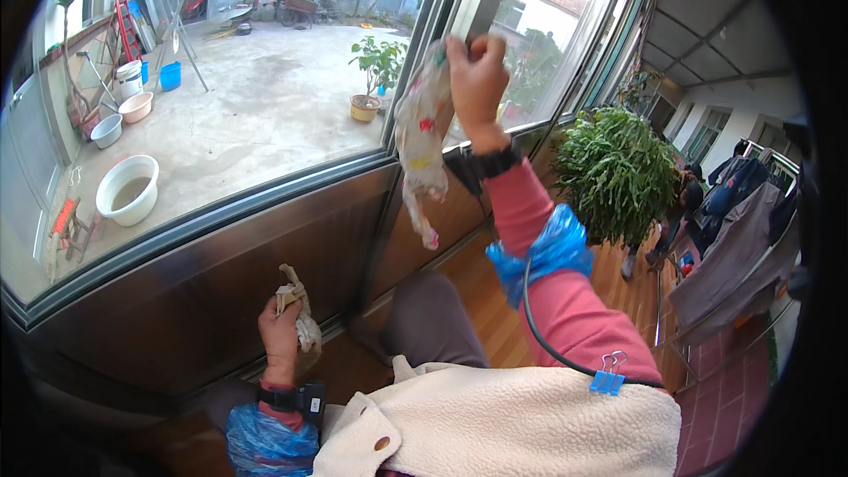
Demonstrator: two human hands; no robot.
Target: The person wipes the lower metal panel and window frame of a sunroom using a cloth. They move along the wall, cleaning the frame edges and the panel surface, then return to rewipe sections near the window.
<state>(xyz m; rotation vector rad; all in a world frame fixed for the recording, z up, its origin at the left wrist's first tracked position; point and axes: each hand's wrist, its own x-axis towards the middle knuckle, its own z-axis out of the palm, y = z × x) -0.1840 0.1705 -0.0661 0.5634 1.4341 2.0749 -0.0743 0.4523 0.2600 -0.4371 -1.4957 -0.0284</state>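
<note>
My right hand (480,76) is raised against the window frame (434,46) and grips a pale patterned cloth (424,132), which hangs down limp with red and yellow spots. Lower down, a crumpled beige cloth (306,321) is bunched in my left hand (278,334), in front of the brown panel (265,252) under the window. Behind the right hand and cloth stands the window's upright post. Both forearms wear blue plastic sleeve covers, the right one (543,252) pushed up near the elbow. Each wrist carries a black strap.
A large leafy plant (613,175) stands to my right. Beyond it a person (686,195) bends near a rack of hanging clothes (735,238). Through the glass a concrete yard (258,93) shows a white tub of water (129,191), basins, a stepladder and a potted plant (366,107).
</note>
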